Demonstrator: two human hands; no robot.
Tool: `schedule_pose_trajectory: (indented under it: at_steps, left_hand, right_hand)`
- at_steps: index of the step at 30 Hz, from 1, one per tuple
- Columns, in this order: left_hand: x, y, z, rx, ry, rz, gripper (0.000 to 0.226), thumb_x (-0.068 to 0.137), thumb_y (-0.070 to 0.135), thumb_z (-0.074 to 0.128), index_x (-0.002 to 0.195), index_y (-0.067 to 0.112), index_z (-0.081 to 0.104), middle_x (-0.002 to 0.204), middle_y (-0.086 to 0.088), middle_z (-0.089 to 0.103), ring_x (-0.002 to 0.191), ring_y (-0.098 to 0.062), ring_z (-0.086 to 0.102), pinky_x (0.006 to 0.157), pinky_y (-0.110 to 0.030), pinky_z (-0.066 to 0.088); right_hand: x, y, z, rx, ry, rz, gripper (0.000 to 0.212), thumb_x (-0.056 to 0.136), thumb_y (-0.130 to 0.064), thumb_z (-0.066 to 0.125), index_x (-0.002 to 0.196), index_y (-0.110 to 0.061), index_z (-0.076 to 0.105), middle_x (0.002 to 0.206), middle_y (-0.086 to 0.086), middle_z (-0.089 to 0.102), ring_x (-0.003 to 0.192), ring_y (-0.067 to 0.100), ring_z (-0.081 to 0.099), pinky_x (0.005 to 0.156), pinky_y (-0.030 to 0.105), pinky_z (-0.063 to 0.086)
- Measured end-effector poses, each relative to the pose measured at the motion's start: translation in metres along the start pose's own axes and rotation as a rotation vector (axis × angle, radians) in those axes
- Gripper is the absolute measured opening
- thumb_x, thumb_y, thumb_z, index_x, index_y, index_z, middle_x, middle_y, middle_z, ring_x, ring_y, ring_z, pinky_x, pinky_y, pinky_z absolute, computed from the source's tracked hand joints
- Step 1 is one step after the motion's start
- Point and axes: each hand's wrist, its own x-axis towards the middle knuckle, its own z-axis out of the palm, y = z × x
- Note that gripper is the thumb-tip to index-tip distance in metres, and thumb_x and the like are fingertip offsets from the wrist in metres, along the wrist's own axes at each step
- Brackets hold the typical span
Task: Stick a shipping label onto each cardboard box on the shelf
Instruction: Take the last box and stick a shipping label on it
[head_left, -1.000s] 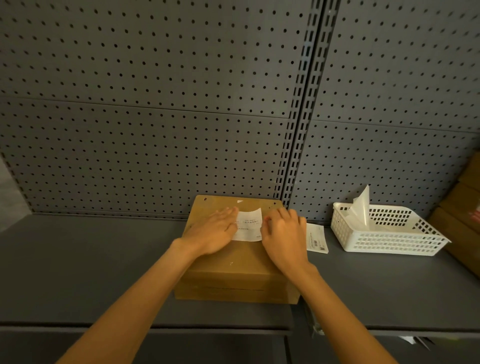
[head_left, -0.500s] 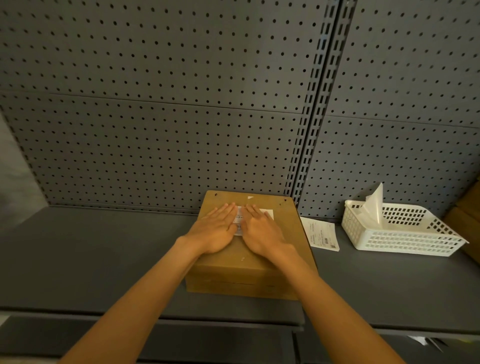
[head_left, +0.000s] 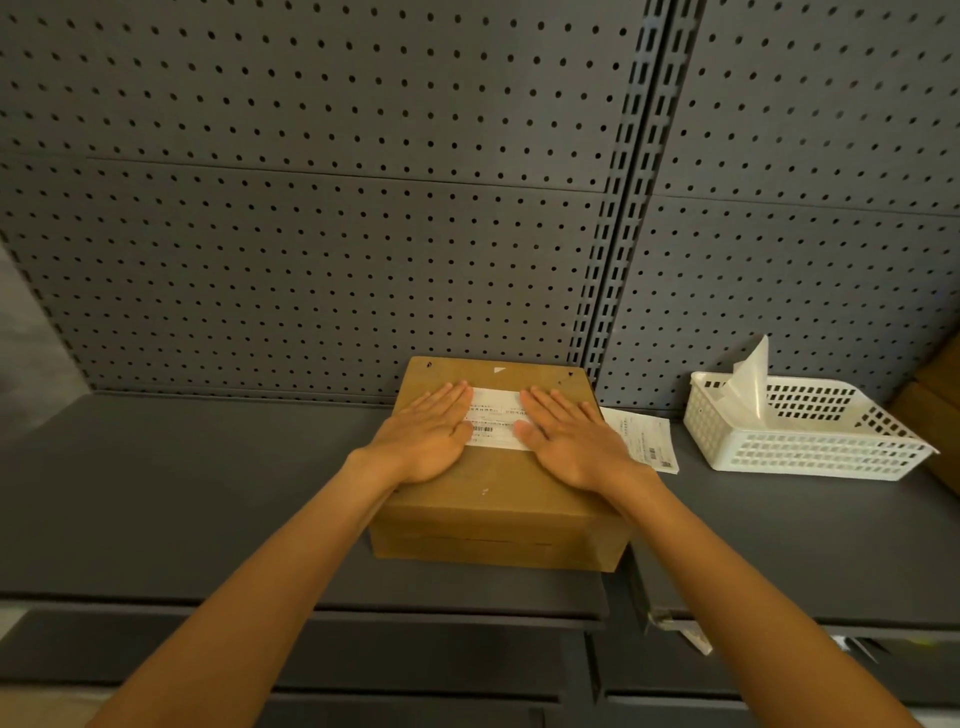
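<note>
Two bare forearms enter from the bottom edge, one on each side. No sleeves, cuffs or gloves show anywhere along them. Left hand (head_left: 423, 439): uncovered, no ring, watch or band at the wrist. Right hand (head_left: 574, 441): likewise uncovered, wrist plain, no jewellery seen. Fingers (head_left: 545, 402) slim, nails short and unpainted as far as can be told at this sharpness. No marks, plasters or tattoos visible on either forearm. Upper arms and clothing lie out of view.
</note>
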Motion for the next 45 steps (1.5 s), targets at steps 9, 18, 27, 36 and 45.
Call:
schedule_pose_trajectory:
  at_steps: [9, 18, 27, 36, 45]
  left_hand:
    - [0.001, 0.002, -0.003, -0.007, -0.003, -0.001, 0.054, 0.103, 0.034, 0.012, 0.151, 0.016, -0.005, 0.159, 0.002, -0.009, 0.145, -0.008, -0.008, 0.114, -0.023, -0.007]
    - [0.025, 0.041, -0.001, 0.077, 0.027, 0.089, 0.054, 0.103, 0.036, 0.013, 0.152, 0.017, -0.001, 0.160, 0.002, -0.005, 0.146, -0.010, -0.003, 0.115, -0.025, -0.004]
    - [0.022, -0.022, -0.007, -0.012, 0.022, -0.002, 0.050, 0.104, 0.033, 0.011, 0.152, 0.022, -0.001, 0.159, 0.007, -0.006, 0.145, -0.006, -0.006, 0.114, -0.024, -0.006]
    - [0.019, -0.027, -0.001, -0.024, 0.059, -0.032, 0.051, 0.103, 0.035, 0.010, 0.151, 0.023, -0.002, 0.159, 0.008, -0.007, 0.145, -0.005, -0.008, 0.115, -0.026, -0.007]
    - [0.019, -0.027, -0.002, -0.022, 0.049, -0.029, 0.052, 0.103, 0.036, 0.011, 0.151, 0.023, -0.003, 0.159, 0.008, -0.008, 0.145, -0.005, -0.008, 0.114, -0.025, -0.008]
  right_hand:
    - [-0.009, 0.015, 0.002, 0.083, 0.051, 0.048, 0.060, 0.098, -0.058, 0.011, 0.152, -0.033, 0.003, 0.160, -0.013, -0.003, 0.146, 0.007, -0.008, 0.120, 0.038, -0.004]
    - [-0.009, 0.015, 0.003, 0.061, 0.074, 0.027, 0.061, 0.099, -0.055, 0.010, 0.153, -0.028, 0.002, 0.160, -0.009, -0.003, 0.146, 0.007, -0.007, 0.118, 0.031, -0.006]
    - [-0.009, 0.017, 0.003, 0.041, 0.069, 0.019, 0.061, 0.098, -0.056, 0.010, 0.152, -0.030, 0.001, 0.160, -0.010, -0.003, 0.147, 0.008, -0.007, 0.117, 0.031, -0.005]
    - [0.002, -0.012, -0.010, -0.063, 0.080, 0.021, 0.060, 0.102, -0.047, 0.013, 0.153, -0.018, 0.002, 0.161, -0.001, -0.002, 0.148, 0.014, -0.006, 0.117, 0.035, -0.008]
    - [0.010, -0.007, -0.004, -0.010, -0.034, -0.088, 0.064, 0.098, -0.056, 0.010, 0.152, -0.025, -0.004, 0.160, -0.006, -0.007, 0.146, 0.008, -0.007, 0.119, 0.033, -0.006]
